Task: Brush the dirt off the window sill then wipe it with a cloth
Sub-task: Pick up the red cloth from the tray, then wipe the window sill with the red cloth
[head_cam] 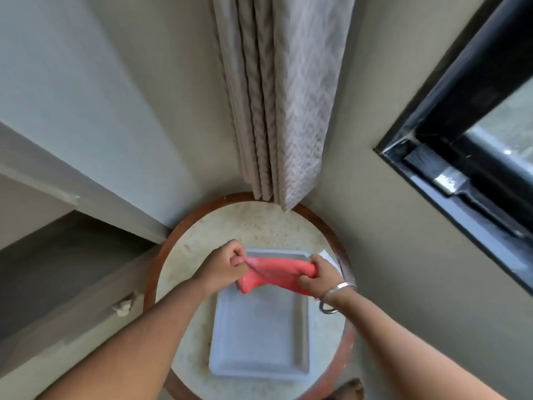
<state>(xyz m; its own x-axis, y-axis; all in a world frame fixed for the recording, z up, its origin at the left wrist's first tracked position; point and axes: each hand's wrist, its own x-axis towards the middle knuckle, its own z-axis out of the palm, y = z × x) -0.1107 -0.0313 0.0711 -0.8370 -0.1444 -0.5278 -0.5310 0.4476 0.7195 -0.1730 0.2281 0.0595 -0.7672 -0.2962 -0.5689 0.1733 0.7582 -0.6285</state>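
Hands: two in view, both mine, both clenched on one pink cloth [272, 274]. My left hand [227, 262] grips the cloth's end at 9 o'clock; my right hand [315, 274] grips the opposite end at 3 o'clock, with the cloth pulled into a twisted roll between them. I hold the cloth above one white rectangular tray [261, 368], over its 12 o'clock end. The tray rests on one round tabletop [202, 241] with a brown rim. My right wrist carries one metal bangle [339, 288]. One window sill [461, 209], dark and glossy, lies at 2 o'clock from the tabletop, well apart from the cloth. One brush [438, 171] lies flat on the sill, bristles toward 11 o'clock. One grey curtain [282, 96] hangs at 12 o'clock, its hem just above the tabletop's far rim.
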